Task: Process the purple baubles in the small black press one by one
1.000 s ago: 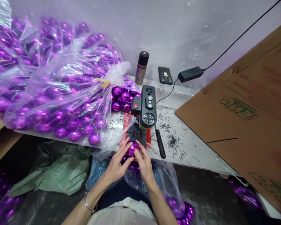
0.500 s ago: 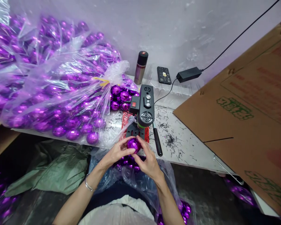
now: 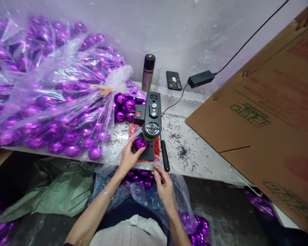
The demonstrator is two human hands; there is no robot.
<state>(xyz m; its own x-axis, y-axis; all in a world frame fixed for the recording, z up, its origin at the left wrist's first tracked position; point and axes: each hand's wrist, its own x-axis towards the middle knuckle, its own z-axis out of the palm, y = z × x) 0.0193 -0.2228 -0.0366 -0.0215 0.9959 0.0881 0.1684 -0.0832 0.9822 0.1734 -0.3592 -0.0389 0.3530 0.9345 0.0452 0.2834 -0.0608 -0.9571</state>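
My left hand grips a shiny purple mirror-ball ornament between thumb and fingers. The ball sits over the dark base plate, at the left front of a small black press-like machine; whether it touches the plate I cannot tell. Below the table edge, my right hand is empty, its fingers loosely bent and apart. The machine's black lever handle comes down just above that hand. Under both hands, more purple balls lie in clear plastic on the lap.
A huge tied clear bag of purple balls fills the table's left. Behind the machine stand a tumbler, a phone and a power adapter. Black bristle-like scraps litter the tabletop. A cardboard box blocks the right.
My left hand has carried the ball forward to the machine. The right hand has let go of it and drawn back toward me. The view has shifted slightly.
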